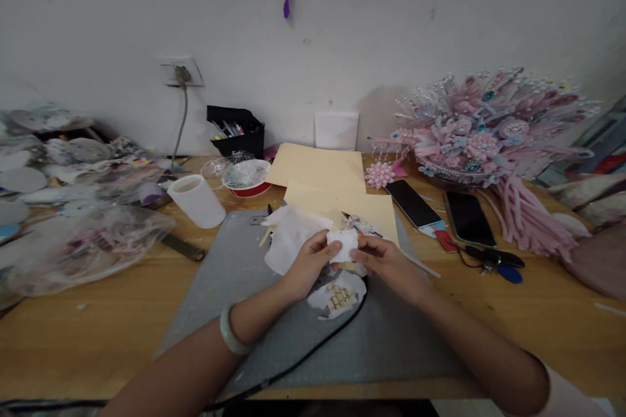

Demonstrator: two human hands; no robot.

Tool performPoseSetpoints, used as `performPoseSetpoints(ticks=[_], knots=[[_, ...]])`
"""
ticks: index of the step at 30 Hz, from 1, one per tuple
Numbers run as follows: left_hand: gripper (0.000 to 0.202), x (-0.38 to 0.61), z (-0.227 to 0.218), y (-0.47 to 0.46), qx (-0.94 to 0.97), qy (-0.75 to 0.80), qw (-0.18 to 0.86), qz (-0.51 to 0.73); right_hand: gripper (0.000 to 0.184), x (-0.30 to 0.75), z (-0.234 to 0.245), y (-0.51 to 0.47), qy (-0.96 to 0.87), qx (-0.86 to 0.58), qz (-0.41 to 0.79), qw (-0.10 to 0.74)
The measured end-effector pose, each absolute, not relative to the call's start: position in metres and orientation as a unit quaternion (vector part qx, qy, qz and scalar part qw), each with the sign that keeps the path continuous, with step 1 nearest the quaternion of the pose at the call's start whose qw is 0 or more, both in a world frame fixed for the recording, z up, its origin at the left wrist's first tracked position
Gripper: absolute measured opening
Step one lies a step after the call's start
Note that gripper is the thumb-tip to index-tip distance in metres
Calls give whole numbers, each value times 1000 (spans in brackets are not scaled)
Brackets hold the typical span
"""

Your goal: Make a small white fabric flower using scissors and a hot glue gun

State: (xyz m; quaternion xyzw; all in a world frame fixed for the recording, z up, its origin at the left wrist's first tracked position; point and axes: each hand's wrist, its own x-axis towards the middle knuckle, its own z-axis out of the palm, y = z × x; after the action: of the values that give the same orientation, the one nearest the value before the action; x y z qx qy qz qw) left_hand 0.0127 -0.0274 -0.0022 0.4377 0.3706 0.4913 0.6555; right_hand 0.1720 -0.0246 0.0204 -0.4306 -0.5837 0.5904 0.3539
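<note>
Between both hands is a small white piece point(343, 243), perhaps paper or felt, held up over the grey cutting mat point(215, 313). My left hand point(313, 260) pinches its left side, and my right hand point(384, 264) grips the right edge with thumb and fingers. Just below lies a white scrap with gold outlined shapes point(341, 298) on it. Crumpled white sheets point(293, 238) rest behind my left hand. Beyond the fingers sits a small cluttered bundle point(359, 224), too indistinct to name. A black cable point(313, 353) curves across the mat.
Cream card sheets point(317, 168) lie at the back. To the right stand a pink beaded headdress point(479, 130), two phones point(413, 203) and keys point(489, 267). A white roll point(197, 202), a bowl point(246, 174), a black pen box point(236, 130) and plastic bags point(98, 241) are on the left.
</note>
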Motion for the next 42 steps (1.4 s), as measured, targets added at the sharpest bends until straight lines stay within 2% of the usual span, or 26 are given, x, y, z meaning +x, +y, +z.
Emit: performPoseSetpoints(ticks=[4, 10, 17, 24, 33, 42], knots=[[27, 10, -6, -25, 430, 374, 665, 483, 27, 173, 17, -22, -483, -414, 681, 362], [32, 10, -5, -26, 401, 326, 725, 455, 28, 175, 19, -23, -427, -359, 768, 314], [23, 10, -2, -24, 343, 315, 734, 495, 26, 176, 20, -23, -541, -429, 614, 383], [21, 8, -1, -23, 334, 311, 730, 510, 28, 175, 17, -20, -553, -451, 593, 373], [19, 11, -1, -24, 383, 363, 676, 515, 20, 176, 18, -19, -616, -471, 517, 362], [20, 8, 3, -26, 370, 352, 672, 536, 20, 175, 19, -18, -621, -476, 514, 351]])
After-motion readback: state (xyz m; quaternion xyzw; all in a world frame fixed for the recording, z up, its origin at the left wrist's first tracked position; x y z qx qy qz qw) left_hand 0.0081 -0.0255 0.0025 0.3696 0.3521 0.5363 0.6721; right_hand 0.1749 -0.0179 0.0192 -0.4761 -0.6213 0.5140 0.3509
